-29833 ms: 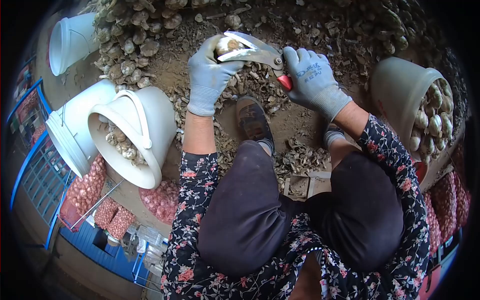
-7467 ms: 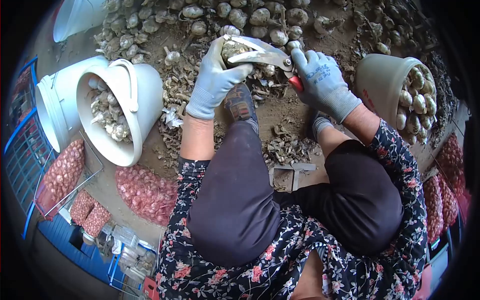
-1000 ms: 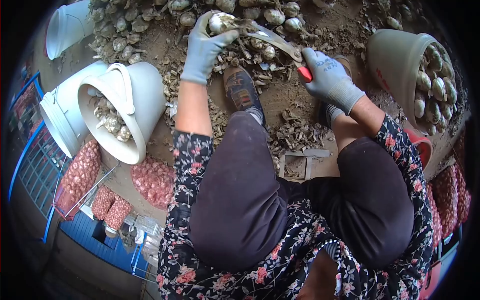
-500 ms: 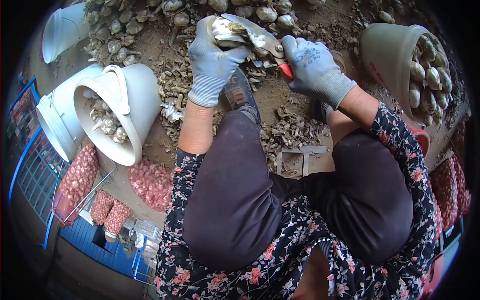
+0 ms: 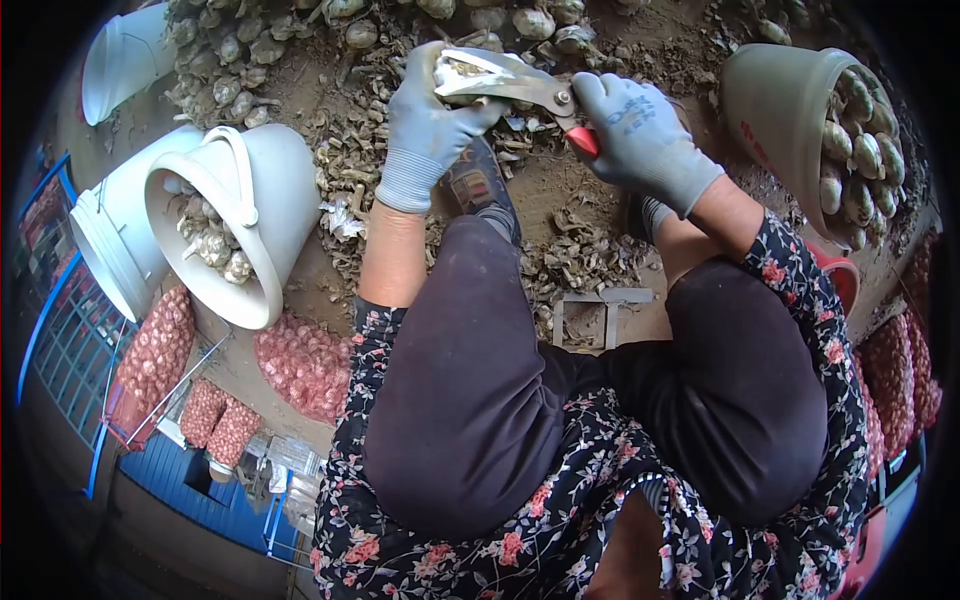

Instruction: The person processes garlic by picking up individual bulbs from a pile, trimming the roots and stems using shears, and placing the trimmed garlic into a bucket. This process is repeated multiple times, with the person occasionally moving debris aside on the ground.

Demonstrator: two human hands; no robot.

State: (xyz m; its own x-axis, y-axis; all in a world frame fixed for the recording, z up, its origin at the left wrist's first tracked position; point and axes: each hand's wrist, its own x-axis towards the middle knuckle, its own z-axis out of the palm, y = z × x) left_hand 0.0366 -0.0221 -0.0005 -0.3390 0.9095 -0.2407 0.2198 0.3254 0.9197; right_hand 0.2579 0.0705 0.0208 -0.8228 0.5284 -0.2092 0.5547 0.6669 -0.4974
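My left hand (image 5: 425,120), in a grey glove, is wrapped round a pale garlic bulb (image 5: 462,72) at the top middle. My right hand (image 5: 635,130), gloved too, grips the red handle (image 5: 583,141) of a pair of shears. The metal blades (image 5: 530,88) reach left from my right hand and lie against the bulb. Part of the bulb is hidden by the blades and my left fingers. Below both hands, dry trimmings (image 5: 590,245) cover the ground between my feet.
Garlic lies heaped (image 5: 235,60) at the top left. A tilted white bucket (image 5: 290,190) with garlic stands left, another bucket (image 5: 775,110) of garlic right. Red net sacks (image 5: 300,365) lie lower left. A small metal frame (image 5: 612,298) is between my legs.
The blades have turned flatter and now lie over the bulb's face. My right hand has shifted slightly right and down, and my left hand has tilted a little with the bulb.
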